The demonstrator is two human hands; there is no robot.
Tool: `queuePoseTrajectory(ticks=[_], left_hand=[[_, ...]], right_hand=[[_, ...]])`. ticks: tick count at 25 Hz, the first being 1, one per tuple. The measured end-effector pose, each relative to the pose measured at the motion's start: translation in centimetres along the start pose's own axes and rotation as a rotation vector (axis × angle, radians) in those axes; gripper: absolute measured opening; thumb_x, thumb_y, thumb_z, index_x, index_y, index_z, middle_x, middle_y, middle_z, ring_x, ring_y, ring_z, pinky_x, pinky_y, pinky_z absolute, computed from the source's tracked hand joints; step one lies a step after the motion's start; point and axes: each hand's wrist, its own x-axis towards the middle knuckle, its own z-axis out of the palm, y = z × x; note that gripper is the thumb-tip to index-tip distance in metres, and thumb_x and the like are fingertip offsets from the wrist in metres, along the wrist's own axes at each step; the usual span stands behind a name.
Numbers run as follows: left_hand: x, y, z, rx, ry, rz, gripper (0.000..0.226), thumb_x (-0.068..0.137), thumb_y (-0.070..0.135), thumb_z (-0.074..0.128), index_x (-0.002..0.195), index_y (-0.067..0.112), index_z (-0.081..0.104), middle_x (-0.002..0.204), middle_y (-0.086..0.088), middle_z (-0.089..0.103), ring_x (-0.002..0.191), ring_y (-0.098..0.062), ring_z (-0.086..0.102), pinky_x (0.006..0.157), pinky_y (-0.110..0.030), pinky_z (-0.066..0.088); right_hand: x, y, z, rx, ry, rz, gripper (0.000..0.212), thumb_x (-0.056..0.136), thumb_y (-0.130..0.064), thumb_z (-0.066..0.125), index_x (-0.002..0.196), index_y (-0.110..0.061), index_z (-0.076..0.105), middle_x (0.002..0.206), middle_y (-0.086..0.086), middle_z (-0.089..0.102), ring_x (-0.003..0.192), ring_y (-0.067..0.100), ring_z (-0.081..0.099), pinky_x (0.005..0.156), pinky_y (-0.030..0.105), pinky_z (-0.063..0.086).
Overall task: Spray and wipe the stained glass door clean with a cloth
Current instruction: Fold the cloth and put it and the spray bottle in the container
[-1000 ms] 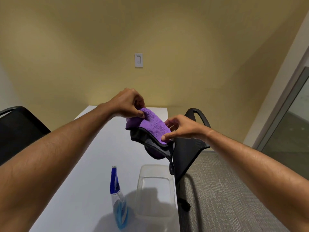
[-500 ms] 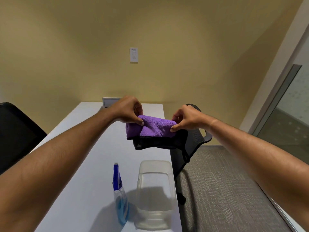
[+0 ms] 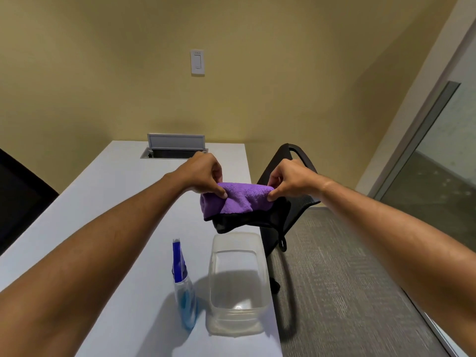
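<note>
Compared with half a second ago, the two hands have spread slightly farther apart and the cloth (image 3: 242, 200) is drawn flatter between them; a second ago it hung bunched and tilted, with the right hand lower. The view has also tipped down, so more of the table (image 3: 108, 202) shows.

Grip state: the left hand (image 3: 203, 176) pinches the left upper edge of the cloth between thumb and curled fingers. The right hand (image 3: 289, 180) pinches the right upper edge in the same manner. Both hands are closed on the cloth, which is held in the air above the far right part of the table and touches nothing else. Its purple face is turned up; a black layer hangs below the grip.

Count of items:
- One cloth, between the hands.
- One spray bottle (image 3: 184, 287), upright, below and slightly left of the grip, holding blue liquid.
- One clear plastic tub (image 3: 238, 323), directly below the grip, just beside the bottle on its right.
- Two black chairs: one (image 3: 291, 197) behind the right hand, one (image 3: 15, 197) well left of the left forearm.
- One cable hatch (image 3: 175, 146), lid raised, beyond the left hand.
- One wall switch (image 3: 197, 61), high above the grip.
- One glass door (image 3: 443, 161), well to the right of the right forearm.
</note>
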Motion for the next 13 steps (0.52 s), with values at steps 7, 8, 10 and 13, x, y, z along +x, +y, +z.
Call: queuePoseTrajectory(ticks=[7,8,10,13], left_hand=[[1.0,0.6,3.7,-0.1,-0.021,-0.251,0.04,0.058,0.042,0.091,0.078,0.011,0.073,0.076,-0.003,0.069,0.077,-0.018,0.062,0.057,-0.025,0.044],[1.2,0.6,4.4,-0.12,-0.023,-0.3,0.042,0.06,0.04,0.091,0.082,0.009,0.074,0.081,-0.006,0.07,0.08,-0.02,0.064,0.062,-0.027,0.048],[1.5,0.5,5.7,-0.157,-0.026,-0.401,0.046,0.061,0.037,0.091,0.089,0.005,0.075,0.089,-0.009,0.072,0.088,-0.024,0.066,0.075,-0.034,0.057],[2.1,0.1,7.2,-0.291,-0.022,-0.546,0.042,0.06,0.025,0.093,0.09,0.002,0.074,0.09,-0.012,0.073,0.085,-0.026,0.071,0.081,-0.04,0.06]], right_hand=[[1.7,2.0,3.3,0.137,-0.019,0.134,0.016,0.062,-0.022,0.089,0.07,-0.015,0.077,0.068,-0.002,0.072,0.071,0.008,0.068,0.055,0.019,0.051],[2.0,2.3,3.9,0.177,-0.024,0.159,0.015,0.062,-0.02,0.089,0.069,-0.014,0.077,0.068,0.0,0.072,0.07,0.009,0.068,0.053,0.019,0.051],[2.6,2.8,5.4,0.28,-0.04,0.213,0.015,0.064,-0.014,0.089,0.069,-0.009,0.076,0.068,0.004,0.072,0.066,0.013,0.07,0.051,0.018,0.052],[3.2,3.7,7.3,0.443,-0.075,0.29,0.014,0.069,-0.01,0.087,0.071,-0.004,0.075,0.069,0.008,0.074,0.062,0.014,0.072,0.049,0.017,0.052]])
